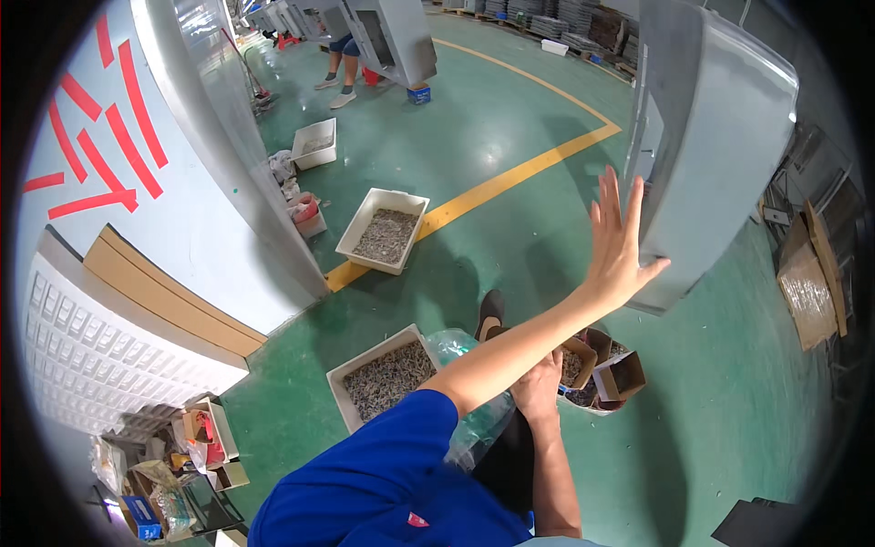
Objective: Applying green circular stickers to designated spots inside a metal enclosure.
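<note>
My left arm, in a blue sleeve, crosses to the right. At its end my left hand (616, 239) is raised, fingers spread and holding nothing. It is in front of the lower edge of a tall grey metal cabinet (725, 146); whether it touches the metal I cannot tell. Lower down, my right hand (540, 387) is beside the cardboard boxes (623, 376) of small parts, its fingers partly hidden behind my left forearm. What it rests on or holds does not show. A clear greenish plastic bag (483, 428) lies partly under my left arm.
White bins hold small metal parts: a near bin (340, 387) and a farther bin (344, 244) by the yellow floor line (510, 185). A white panel (173, 246) with red tape strips stands left. Behind are a person's legs (344, 68); at right, leaning cardboard (807, 283).
</note>
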The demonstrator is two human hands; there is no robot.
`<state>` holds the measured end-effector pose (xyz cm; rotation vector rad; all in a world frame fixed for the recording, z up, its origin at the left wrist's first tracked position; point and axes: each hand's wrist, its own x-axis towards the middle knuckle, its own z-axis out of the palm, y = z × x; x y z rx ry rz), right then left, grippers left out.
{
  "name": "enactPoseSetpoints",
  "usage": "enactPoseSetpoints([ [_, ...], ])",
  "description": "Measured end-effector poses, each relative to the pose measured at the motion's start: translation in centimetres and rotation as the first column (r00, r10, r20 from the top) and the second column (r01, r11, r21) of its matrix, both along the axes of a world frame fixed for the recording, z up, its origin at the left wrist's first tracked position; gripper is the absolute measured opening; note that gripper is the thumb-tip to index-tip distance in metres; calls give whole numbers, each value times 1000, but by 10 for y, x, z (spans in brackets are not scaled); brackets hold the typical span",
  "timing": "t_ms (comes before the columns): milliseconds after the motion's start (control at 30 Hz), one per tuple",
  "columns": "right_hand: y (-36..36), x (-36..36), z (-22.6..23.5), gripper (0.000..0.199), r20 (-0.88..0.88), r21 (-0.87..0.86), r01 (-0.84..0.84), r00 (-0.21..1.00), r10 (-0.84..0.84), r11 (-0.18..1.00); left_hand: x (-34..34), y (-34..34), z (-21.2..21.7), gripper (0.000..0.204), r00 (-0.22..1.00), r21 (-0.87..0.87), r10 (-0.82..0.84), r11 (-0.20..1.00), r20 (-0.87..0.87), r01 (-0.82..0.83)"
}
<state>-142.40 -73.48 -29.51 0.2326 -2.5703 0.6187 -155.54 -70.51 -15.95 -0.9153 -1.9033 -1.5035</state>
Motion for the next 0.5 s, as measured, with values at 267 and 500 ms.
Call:
enactPoseSetpoints([
  [267, 6, 4, -1, 22, 29, -179, -160, 985, 168, 971, 38, 31, -54, 126, 979, 22, -83, 997, 184, 81],
  [500, 6, 3, -1, 22, 42, -132, -156, 986, 163, 979, 35, 35, -96, 107, 950, -261, -38, 958, 309, 123],
])
